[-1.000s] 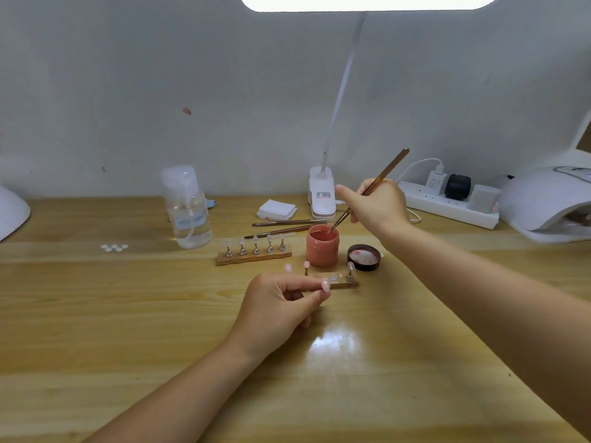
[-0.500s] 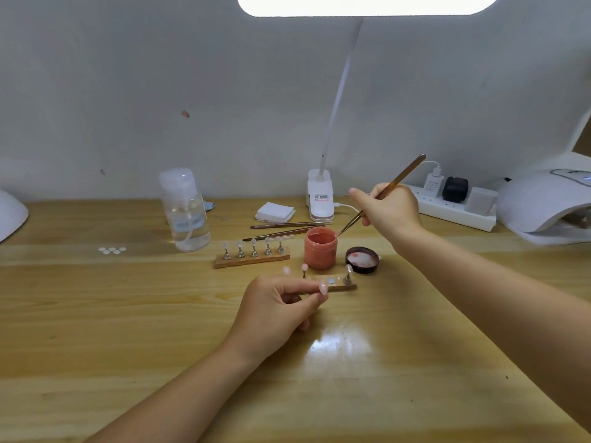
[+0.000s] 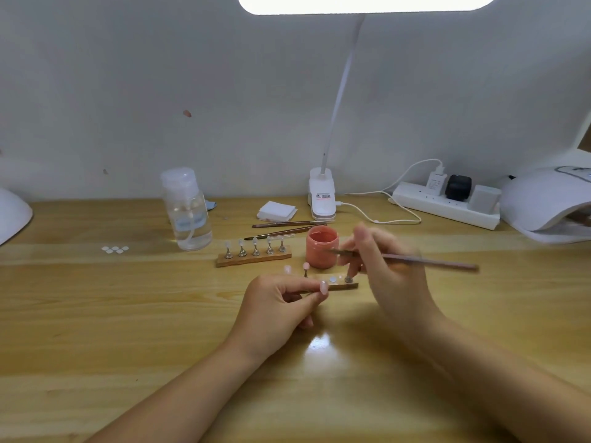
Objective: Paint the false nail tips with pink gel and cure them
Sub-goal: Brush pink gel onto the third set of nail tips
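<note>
My left hand (image 3: 281, 302) pinches the near wooden nail stand (image 3: 342, 285) at its left end; a pink tip (image 3: 306, 266) stands on it. My right hand (image 3: 387, 270), blurred with motion, grips a thin brush (image 3: 425, 260) lying nearly level, its bristle end by the open pink gel jar (image 3: 322, 247). A second wooden stand (image 3: 254, 258) with several clear tips sits behind and to the left. The jar's lid is hidden behind my right hand.
On the wooden desk (image 3: 128, 314) stand a clear pump bottle (image 3: 188, 212), a clip lamp base (image 3: 322, 199), white pads (image 3: 276, 211), two spare brushes (image 3: 287, 223), a power strip (image 3: 447, 203) and a white curing lamp (image 3: 550, 203) at far right. Small white discs (image 3: 115, 249) lie left.
My right hand has come down from beside the jar toward the near stand, turning the brush from steeply tilted to nearly level. My left hand has stayed on the stand.
</note>
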A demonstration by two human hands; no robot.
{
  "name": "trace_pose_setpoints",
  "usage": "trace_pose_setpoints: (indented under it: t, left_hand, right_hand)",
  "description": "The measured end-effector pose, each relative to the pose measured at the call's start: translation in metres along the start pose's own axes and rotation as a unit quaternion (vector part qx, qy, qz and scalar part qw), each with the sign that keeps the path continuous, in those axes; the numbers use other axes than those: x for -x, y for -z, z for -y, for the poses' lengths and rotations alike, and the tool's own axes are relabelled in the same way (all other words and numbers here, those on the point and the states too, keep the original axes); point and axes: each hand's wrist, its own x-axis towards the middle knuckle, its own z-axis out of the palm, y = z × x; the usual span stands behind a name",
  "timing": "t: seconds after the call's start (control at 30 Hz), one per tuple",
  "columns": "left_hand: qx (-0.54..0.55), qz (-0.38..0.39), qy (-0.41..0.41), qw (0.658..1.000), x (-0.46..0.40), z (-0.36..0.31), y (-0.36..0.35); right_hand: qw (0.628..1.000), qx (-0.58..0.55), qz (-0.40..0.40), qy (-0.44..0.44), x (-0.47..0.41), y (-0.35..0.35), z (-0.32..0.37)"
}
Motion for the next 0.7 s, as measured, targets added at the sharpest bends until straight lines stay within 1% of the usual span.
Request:
trace_pose_setpoints:
  t: [0.07, 0.17, 0.2, 0.3, 0.4, 0.47, 0.6, 0.7]
  left_hand:
    - [0.005, -0.007, 0.006, 1.000, 0.000, 0.000, 0.000]
    - [0.006, -0.010, 0.008, 1.000, -0.001, 0.000, -0.001]
    - [0.007, -0.012, 0.008, 1.000, -0.001, 0.000, -0.001]
    - [0.011, -0.015, 0.014, 1.000, 0.000, -0.001, -0.001]
    - [0.012, -0.011, 0.017, 1.000, 0.001, -0.002, -0.001]
    - [0.016, -0.010, 0.018, 1.000, 0.001, -0.003, -0.001]
    - [0.019, -0.008, 0.014, 1.000, 0.001, -0.004, -0.001]
    - [0.018, -0.012, 0.016, 1.000, 0.001, -0.003, -0.002]
  right_hand:
    - [0.996, 0.057, 0.021, 0.062, 0.015, 0.000, -0.004]
    - [0.984, 0.106, 0.014, 0.142, 0.025, 0.004, -0.006]
    - [0.984, 0.101, 0.011, 0.146, 0.027, 0.005, -0.006]
    - [0.992, 0.061, 0.004, 0.112, 0.028, 0.006, -0.007]
    - [0.994, 0.046, -0.011, 0.095, 0.028, 0.006, -0.011]
    - [0.993, 0.053, -0.013, 0.103, 0.028, 0.006, -0.012]
    - [0.984, 0.104, -0.003, 0.146, 0.027, 0.004, -0.012]
    - [0.983, 0.098, 0.006, 0.156, 0.029, 0.006, -0.014]
